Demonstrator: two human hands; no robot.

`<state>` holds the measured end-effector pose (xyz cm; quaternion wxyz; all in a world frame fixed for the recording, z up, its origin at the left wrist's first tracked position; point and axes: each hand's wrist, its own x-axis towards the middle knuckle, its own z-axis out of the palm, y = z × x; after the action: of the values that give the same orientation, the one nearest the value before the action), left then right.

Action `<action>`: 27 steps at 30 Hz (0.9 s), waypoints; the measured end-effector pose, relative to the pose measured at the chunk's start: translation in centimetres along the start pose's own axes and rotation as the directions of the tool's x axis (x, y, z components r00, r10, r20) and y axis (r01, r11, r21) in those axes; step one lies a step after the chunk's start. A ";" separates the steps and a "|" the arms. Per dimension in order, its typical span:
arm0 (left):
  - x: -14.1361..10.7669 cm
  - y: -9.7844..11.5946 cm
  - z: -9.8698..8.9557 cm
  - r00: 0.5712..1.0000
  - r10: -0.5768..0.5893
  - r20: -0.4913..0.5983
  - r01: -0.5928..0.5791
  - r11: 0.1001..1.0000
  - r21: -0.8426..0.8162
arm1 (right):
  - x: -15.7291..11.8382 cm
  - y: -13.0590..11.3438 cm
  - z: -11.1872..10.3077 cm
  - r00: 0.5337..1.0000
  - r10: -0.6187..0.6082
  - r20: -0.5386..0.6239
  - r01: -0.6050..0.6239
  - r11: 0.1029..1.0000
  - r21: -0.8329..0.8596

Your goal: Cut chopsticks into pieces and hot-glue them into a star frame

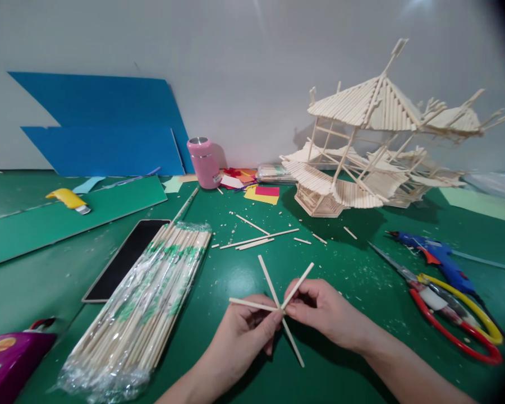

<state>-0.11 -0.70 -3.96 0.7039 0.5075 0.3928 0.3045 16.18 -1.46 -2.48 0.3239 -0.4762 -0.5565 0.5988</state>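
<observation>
Several pale wooden sticks (pixel 269 280) meet at one joint between my hands, fanned out like spokes. My left hand (pixel 246 336) pinches the joint from the left, thumb on top, with one stick lying over its fingers. From the right, my right hand (pixel 320 308) pinches the stick that slants up and right (pixel 303 277), close to the joint. One stick end points down and right below my hands. Loose stick pieces (pixel 258 238) and small crumbs lie on the green table just beyond.
A plastic pack of sticks (pixel 151 303) and a phone (pixel 118 264) lie left. Scissors (pixel 450 314) and a blue glue gun (pixel 441 258) lie right. Behind stand a stick-built model (pixel 362 112), a pink flask (pixel 204 165) and blue boards (pixel 109 129). A yellow cutter (pixel 67 198) rests left.
</observation>
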 end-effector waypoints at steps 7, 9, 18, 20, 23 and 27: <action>0.0 -0.3 0.0 1.000 0.000 -0.022 0.000 1.000 0.003 | 0.1 0.6 0.2 0.999 0.019 -0.028 -0.019 1.000 -0.003; 0.0 -0.4 -0.2 1.000 0.003 -0.024 -0.003 1.000 -0.007 | 0.1 0.7 0.0 0.999 0.026 -0.047 -0.026 1.000 -0.012; 0.2 0.1 -0.6 0.996 -0.075 -0.057 0.057 0.962 -0.266 | 0.1 0.5 -3.4 0.909 0.010 -0.416 0.080 0.977 0.198; 0.3 0.1 -0.7 0.994 -0.093 -0.058 0.071 0.951 -0.301 | 0.2 0.5 -4.7 0.867 0.000 -0.499 0.138 0.961 0.239; 0.3 0.0 -0.9 0.994 -0.097 -0.055 0.073 0.940 -0.334 | 0.1 0.6 -6.7 0.788 -0.010 -0.616 0.226 0.934 0.275; 0.3 -0.1 -1.0 0.994 -0.094 -0.057 0.066 0.929 -0.364 | 0.1 1.1 -7.4 0.720 -0.015 -0.694 0.267 0.929 0.257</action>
<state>-0.83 0.02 -4.31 0.7820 0.3415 0.3761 0.3611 23.22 1.10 -2.99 0.6271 -0.5546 -0.3222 0.4419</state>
